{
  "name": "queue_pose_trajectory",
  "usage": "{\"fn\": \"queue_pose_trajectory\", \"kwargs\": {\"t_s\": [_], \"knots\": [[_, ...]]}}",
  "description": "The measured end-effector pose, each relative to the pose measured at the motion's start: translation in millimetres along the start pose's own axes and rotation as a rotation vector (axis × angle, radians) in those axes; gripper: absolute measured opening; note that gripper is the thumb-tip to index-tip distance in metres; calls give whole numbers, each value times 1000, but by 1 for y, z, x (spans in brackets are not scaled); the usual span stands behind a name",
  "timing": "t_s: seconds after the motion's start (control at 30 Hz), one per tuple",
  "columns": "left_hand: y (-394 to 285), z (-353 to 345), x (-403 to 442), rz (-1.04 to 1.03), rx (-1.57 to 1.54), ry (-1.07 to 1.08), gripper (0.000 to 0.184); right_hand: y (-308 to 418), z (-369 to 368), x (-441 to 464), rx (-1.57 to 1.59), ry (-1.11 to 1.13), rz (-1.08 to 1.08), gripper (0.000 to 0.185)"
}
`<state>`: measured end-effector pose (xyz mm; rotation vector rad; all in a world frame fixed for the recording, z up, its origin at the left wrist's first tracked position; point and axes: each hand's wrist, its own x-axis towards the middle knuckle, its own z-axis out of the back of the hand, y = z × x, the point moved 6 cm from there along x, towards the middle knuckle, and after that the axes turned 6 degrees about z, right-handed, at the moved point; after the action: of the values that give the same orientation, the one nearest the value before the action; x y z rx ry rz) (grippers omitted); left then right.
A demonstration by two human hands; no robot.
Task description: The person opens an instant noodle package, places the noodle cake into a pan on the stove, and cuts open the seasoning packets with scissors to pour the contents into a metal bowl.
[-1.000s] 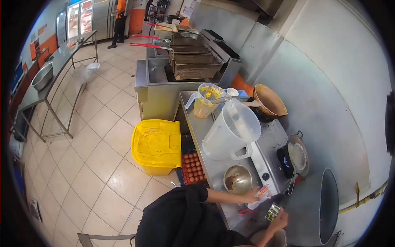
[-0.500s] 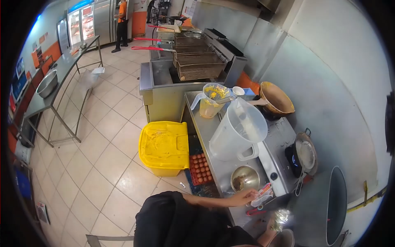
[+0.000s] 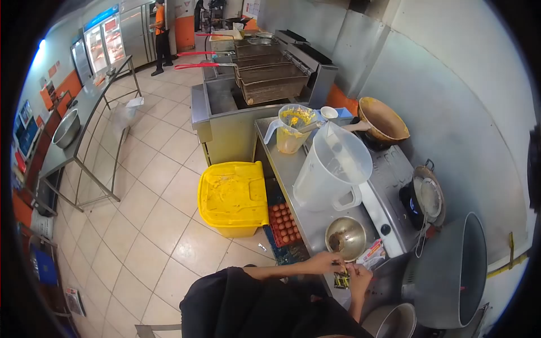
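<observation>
Both hands meet just below a metal bowl (image 3: 345,239) that has some brown stuff in it. Between them hangs a small dark and yellow-green packet (image 3: 341,280). My left hand (image 3: 328,263) pinches the packet's top edge from the left, and my right hand (image 3: 359,278) grips it from the right. Beside the bowl, on the steel counter, lies a white and red packet (image 3: 371,253). Farther up stands a large clear jug (image 3: 321,174).
A yellow-smeared jug (image 3: 291,135) and a wooden-handled pan (image 3: 383,121) stand farther back. A burner with a blue flame heats a pan with a strainer (image 3: 428,197). A tall grey pot (image 3: 439,270) is at the right; a yellow bin (image 3: 233,194) and eggs (image 3: 284,225) are at the left.
My left hand has let go of the white and red packet and moved to the small packet. My right hand has brought the small packet up and left, so both hands now meet.
</observation>
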<state>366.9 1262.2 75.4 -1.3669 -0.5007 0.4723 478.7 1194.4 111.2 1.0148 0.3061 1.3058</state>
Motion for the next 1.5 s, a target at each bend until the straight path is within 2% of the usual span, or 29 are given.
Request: {"fn": "queue_pose_trajectory", "kwargs": {"t_s": [0.03,0.1,0.17,0.27,0.3,0.37,0.43,0.5,0.53,0.6,0.63,0.67,0.7,0.77,0.8,0.83,0.9,0.97,1.1,1.13,1.17,1.27,1.3,1.37,1.4,1.47,1.5], "knots": [[-2,3,-2,-17,57,-30,29,5,-3,3,-43,36,32,7],[-10,8,-6,-56,170,-88,23,9,-3,2,-25,66,-39,9],[-9,10,-10,-28,179,-143,19,-11,-15,-5,163,214,-139,10],[-8,11,-13,-157,162,-252,19,3,-7,-6,74,194,-83,7],[-8,10,-14,-147,164,-253,19,9,-5,-6,38,161,-25,7],[-6,6,-15,-86,59,-163,19,12,-2,-7,-5,165,-52,7],[-14,6,-17,-133,68,-123,22,10,3,-8,-53,168,-83,8],[-29,11,-20,-271,-1,-262,32,6,11,-14,148,130,-197,11],[-32,11,-21,-285,60,-235,40,10,16,-12,116,130,-164,12],[-21,7,-17,-247,49,-140,38,14,16,-7,0,138,-72,13],[-16,1,-15,-222,55,-78,35,9,13,-8,-18,149,-165,15],[-11,-2,-15,-148,47,-62,32,-1,7,-10,54,77,-129,14],[-6,-4,-15,-76,45,-44,29,-8,4,-11,14,96,-112,14],[-5,-5,-21,-128,116,-129,26,-15,-9,-20,324,57,-326,17],[-3,-7,-24,-130,149,-81,29,-29,-17,-30,496,72,-438,22],[-5,-12,-27,-128,138,-27,29,-32,-24,-35,630,19,-436,28],[-17,-13,-33,-160,246,-88,32,-46,-35,-48,737,-29,-504,27],[-4,-20,-36,-116,193,-41,33,-52,-54,-57,1186,-89,-761,26],[36,-15,-32,30,8,-131,29,-44,-34,-41,1297,-71,-745,24],[43,-11,-31,135,-164,-161,27,-58,-20,-36,1156,-157,-647,23],[50,-8,-31,241,-334,-193,25,-86,0,-38,713,-227,-578,23],[50,-4,-31,211,-317,-185,24,-110,52,-34,-467,-520,-219,20],[50,-4,-32,220,-314,-186,25,-119,52,-34,-466,-530,-226,20],[51,-5,-37,219,-300,-158,25,-134,48,-31,-709,-360,-396,21],[55,-6,-39,244,-295,-153,25,-135,48,-29,-706,-370,-405,21],[60,-9,-44,266,-300,-145,26,-126,36,-18,-914,-269,-265,21],[63,-11,-46,266,-289,-135,26,-124,33,-15,-909,-280,-274,21]]}}
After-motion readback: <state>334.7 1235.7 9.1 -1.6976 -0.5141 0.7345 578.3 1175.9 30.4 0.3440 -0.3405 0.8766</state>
